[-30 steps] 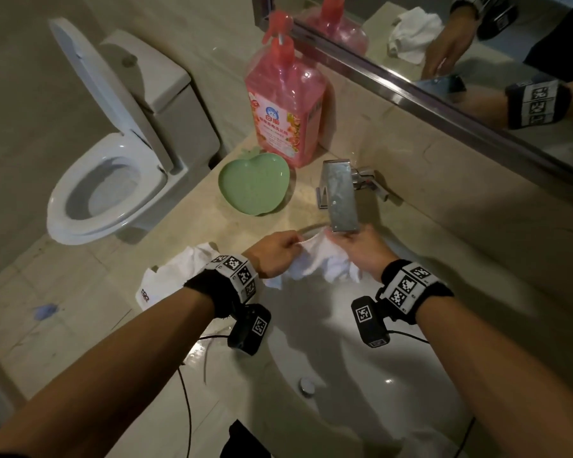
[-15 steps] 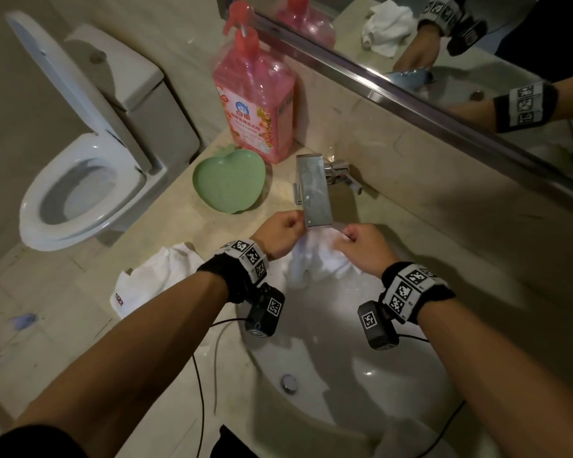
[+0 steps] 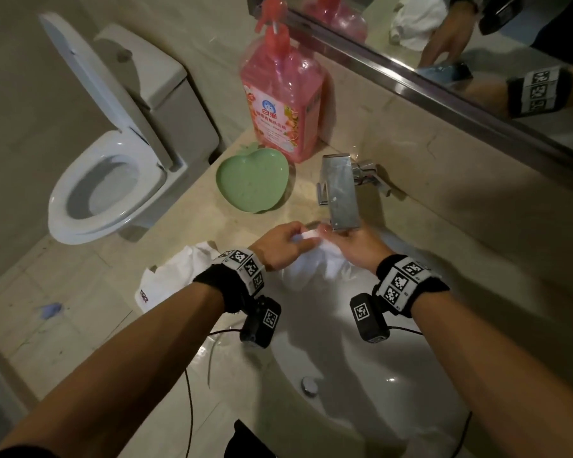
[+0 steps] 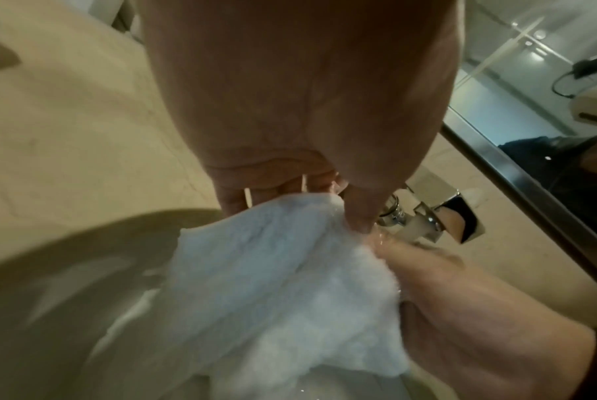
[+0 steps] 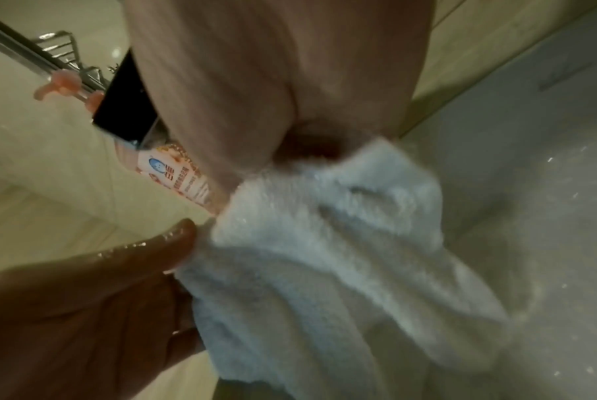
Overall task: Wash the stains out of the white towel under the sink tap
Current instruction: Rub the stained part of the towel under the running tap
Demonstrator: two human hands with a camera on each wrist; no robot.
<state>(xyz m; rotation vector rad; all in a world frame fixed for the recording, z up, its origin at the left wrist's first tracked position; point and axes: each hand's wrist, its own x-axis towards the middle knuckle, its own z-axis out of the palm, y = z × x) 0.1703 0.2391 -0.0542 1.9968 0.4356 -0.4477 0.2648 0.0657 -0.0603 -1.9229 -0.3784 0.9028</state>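
Note:
A wet white towel [image 3: 315,266] hangs bunched over the white sink basin [image 3: 361,385], just below the square chrome tap [image 3: 341,193]. My left hand [image 3: 283,244] pinches its upper left edge and my right hand [image 3: 351,246] grips its upper right edge, close together under the spout. In the left wrist view the towel [image 4: 283,284] drops from my left fingers, with the right hand [image 4: 461,311] wet beside it. The right wrist view has the towel [image 5: 341,257] folded under my right palm and the left thumb [image 5: 174,243] glistening against it.
A pink soap bottle [image 3: 282,104] and a green apple-shaped dish [image 3: 252,181] stand on the counter left of the tap. A second white cloth [image 3: 176,276] lies on the counter by my left wrist. The mirror [image 3: 477,44] runs behind; an open toilet [image 3: 106,180] is at left.
Both hands have stayed on the towel under the tap, working it between them; the left fingers now reach further right over the cloth. The head view has shifted slightly.

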